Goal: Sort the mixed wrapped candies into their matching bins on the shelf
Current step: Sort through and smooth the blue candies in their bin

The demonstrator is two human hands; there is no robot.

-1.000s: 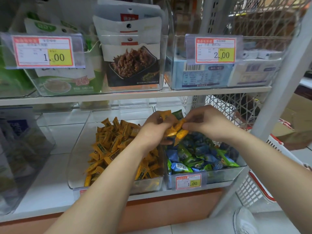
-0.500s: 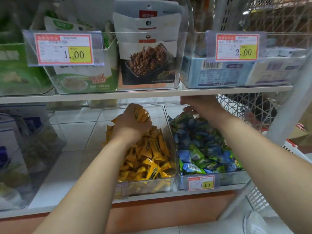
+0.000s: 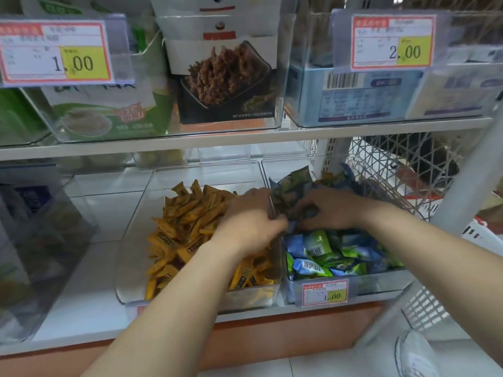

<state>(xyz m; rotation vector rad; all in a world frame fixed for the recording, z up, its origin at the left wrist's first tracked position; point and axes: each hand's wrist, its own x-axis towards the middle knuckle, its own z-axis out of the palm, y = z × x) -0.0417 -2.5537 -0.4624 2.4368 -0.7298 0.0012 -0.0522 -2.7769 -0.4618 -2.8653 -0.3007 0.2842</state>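
We see the left hand (image 3: 251, 225) over the wall between 2 clear bins on the lower shelf (image 3: 92, 268), fingertips reaching into the right bin (image 3: 381, 281). The right hand (image 3: 333, 210) lies among the blue and green candies (image 3: 326, 254) there, fingers curled down. Blur hides whether either hand holds anything. Yellow candies (image 3: 187, 227) fill the left bin (image 3: 128, 268).

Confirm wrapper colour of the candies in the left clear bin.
Left-bin candies: yellow-orange wrappers with dark label patches; shows best in the head view.
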